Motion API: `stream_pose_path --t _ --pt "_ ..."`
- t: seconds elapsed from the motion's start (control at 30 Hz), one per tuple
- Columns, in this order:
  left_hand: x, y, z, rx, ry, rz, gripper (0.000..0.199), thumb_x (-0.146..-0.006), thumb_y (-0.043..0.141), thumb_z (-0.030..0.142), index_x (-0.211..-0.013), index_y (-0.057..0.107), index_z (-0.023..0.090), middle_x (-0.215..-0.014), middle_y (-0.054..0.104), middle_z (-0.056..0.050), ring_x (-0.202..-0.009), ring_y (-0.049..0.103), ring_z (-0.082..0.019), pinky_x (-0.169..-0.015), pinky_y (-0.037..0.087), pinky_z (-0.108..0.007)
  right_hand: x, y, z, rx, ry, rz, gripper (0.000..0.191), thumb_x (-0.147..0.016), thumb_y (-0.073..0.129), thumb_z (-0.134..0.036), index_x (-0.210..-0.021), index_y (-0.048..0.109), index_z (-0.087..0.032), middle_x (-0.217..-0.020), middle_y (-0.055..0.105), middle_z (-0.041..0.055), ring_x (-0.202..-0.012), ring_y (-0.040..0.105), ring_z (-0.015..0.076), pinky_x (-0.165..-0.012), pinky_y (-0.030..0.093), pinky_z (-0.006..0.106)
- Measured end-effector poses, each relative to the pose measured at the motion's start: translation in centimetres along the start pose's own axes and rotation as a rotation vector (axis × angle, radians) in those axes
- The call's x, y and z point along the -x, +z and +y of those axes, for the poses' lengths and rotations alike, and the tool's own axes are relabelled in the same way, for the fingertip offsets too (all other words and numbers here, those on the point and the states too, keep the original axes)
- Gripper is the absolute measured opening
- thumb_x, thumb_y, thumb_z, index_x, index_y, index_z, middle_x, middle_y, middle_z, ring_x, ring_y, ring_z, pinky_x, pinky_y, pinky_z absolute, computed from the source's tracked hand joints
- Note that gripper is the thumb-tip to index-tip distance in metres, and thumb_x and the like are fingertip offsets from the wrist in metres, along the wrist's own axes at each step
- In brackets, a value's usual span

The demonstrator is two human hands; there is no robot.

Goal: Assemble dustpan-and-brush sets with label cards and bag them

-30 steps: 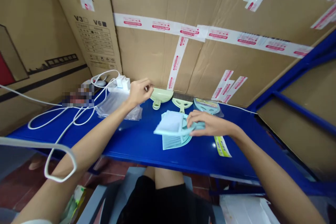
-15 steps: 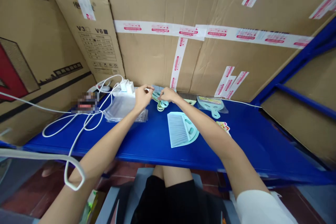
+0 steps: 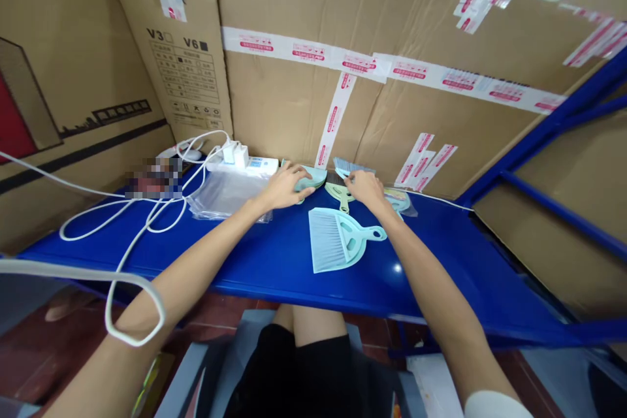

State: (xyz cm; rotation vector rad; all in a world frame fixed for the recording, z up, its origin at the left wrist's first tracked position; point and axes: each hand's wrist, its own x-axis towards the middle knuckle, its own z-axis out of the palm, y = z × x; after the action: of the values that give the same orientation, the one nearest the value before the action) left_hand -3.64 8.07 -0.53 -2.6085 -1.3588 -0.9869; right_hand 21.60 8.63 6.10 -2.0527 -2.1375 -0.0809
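My right hand (image 3: 366,188) is closed on a small light-blue brush (image 3: 347,166), bristles toward the cardboard. Over at the back of the table, my left hand (image 3: 287,186) is open, fingers apart, at a pale green dustpan (image 3: 316,176); whether it presses on the pan I cannot tell. Between the hands lies a yellow-green dustpan or brush (image 3: 337,193) with its handle toward me. Nearer to me rests a light-blue dustpan with a brush laid in it (image 3: 336,240), handle to the right. A bagged light-blue set (image 3: 400,200) is partly hidden behind my right hand.
Clear plastic bags (image 3: 228,194) lie in a stack left of my left hand. Behind them is a white power strip (image 3: 264,164) with plugs and looping white cables (image 3: 147,209). Cardboard walls (image 3: 279,98) enclose the blue table (image 3: 274,268); a blue frame (image 3: 519,137) stands right.
My hands have moved apart from close together. The right went rightward with the brush in it; the left turned from a pinch to spread fingers by the green dustpan. The view has shifted slightly.
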Motion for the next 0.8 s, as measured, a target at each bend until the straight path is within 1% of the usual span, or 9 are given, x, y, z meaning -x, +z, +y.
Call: stream_pose_path --t 0.13,0.23,0.33,0.43,0.53,0.63,0.7,0.77,0.8 --pt "0.5 0.6 0.1 -0.077 -0.011 -0.282 0.085 -0.096 0.057 0.071 -0.159 0.051 0.016 -0.166 0.048 -0.02 -0.16 0.028 -0.045 -0.127 0.027 -0.062 -0.2 2.7 0.5 0.032 -0.005 -0.052 0.037 -0.102 0.056 -0.034 -0.13 0.075 -0.021 -0.124 0.078 0.0213 -0.119 0.074 0.0369 -0.095 0.056 0.044" --pt "0.8 1.1 -0.1 -0.107 -0.054 -0.413 0.088 -0.098 0.053 0.069 -0.167 0.039 0.016 -0.174 0.034 -0.021 -0.166 0.015 -0.045 -0.131 0.018 -0.063 -0.7 3.6 -0.4 0.033 -0.043 -0.076 0.041 -0.102 0.055 -0.035 -0.139 0.069 -0.022 -0.128 0.076 0.0207 -0.121 0.073 0.0369 -0.095 0.056 0.044" --pt "0.9 1.5 -0.2 -0.126 -0.077 -0.428 0.075 -0.105 0.048 0.056 -0.167 0.037 0.016 -0.175 0.033 -0.022 -0.166 0.012 -0.045 -0.131 0.016 -0.066 -1.1 3.7 -0.8 0.031 -0.086 -0.12 0.045 -0.101 0.058 -0.037 -0.143 0.066 -0.023 -0.134 0.074 0.02 -0.125 0.07 0.0373 -0.097 0.054 0.044" --pt "1.0 1.8 -0.4 -0.11 -0.07 -0.412 0.066 -0.108 0.042 0.045 -0.166 0.037 0.014 -0.173 0.036 -0.022 -0.167 0.014 -0.042 -0.131 0.02 -0.064 -1.3 3.5 -0.6 0.023 -0.135 -0.192 0.047 -0.098 0.066 -0.041 -0.142 0.067 -0.024 -0.137 0.072 0.0186 -0.133 0.065 0.0377 -0.101 0.052 0.042" --pt "1.0 2.1 -0.4 -0.114 -0.064 -0.381 0.064 -0.108 0.042 0.041 -0.165 0.037 0.012 -0.171 0.039 -0.023 -0.166 0.016 -0.041 -0.131 0.023 -0.062 -0.9 2.4 -0.5 0.022 -0.165 -0.206 0.053 -0.1 0.064 -0.042 -0.149 0.062 -0.02 -0.148 0.063 0.0237 -0.133 0.065 0.0395 -0.102 0.051 0.044" --pt "1.0 2.4 -0.2 -0.128 -0.058 -0.36 0.062 -0.107 0.044 0.038 -0.163 0.04 0.01 -0.169 0.042 -0.024 -0.165 0.02 -0.041 -0.131 0.025 -0.061 0.0 0.1 -0.6 0.021 -0.364 -0.204 0.041 -0.101 0.062 -0.037 -0.137 0.068 -0.019 -0.145 0.064 0.021 -0.122 0.069 0.035 -0.098 0.05 0.041" --pt "1.0 2.6 -0.1 -0.131 -0.052 -0.34 0.061 -0.106 0.046 0.035 -0.161 0.041 0.009 -0.167 0.044 -0.024 -0.165 0.023 -0.04 -0.131 0.026 -0.059 1.0 -1.6 -0.7 0.019 -0.587 -0.394 0.028 -0.095 0.071 -0.033 -0.12 0.075 -0.02 -0.123 0.075 0.0114 -0.111 0.071 0.0286 -0.091 0.051 0.034" --pt "1.0 2.8 0.0 -0.13 -0.059 -0.325 0.061 -0.105 0.045 0.032 -0.161 0.041 0.008 -0.168 0.044 -0.024 -0.165 0.022 -0.04 -0.131 0.025 -0.059 2.1 -2.8 -0.9 0.069 -0.697 -0.634 0.033 -0.082 0.085 -0.031 -0.113 0.077 -0.022 -0.108 0.077 0.0047 -0.101 0.072 0.0255 -0.08 0.05 0.03" --pt "1.1 2.8 0.0 -0.126 -0.064 -0.322 0.061 -0.104 0.045 0.03 -0.161 0.04 0.007 -0.168 0.043 -0.025 -0.165 0.022 -0.04 -0.131 0.025 -0.06 2.7 -3.2 -1.0 0.118 -0.705 -0.706 0.04 -0.075 0.091 -0.03 -0.112 0.077 -0.023 -0.105 0.077 0.0034 -0.099 0.072 0.0254 -0.076 0.049 0.029"
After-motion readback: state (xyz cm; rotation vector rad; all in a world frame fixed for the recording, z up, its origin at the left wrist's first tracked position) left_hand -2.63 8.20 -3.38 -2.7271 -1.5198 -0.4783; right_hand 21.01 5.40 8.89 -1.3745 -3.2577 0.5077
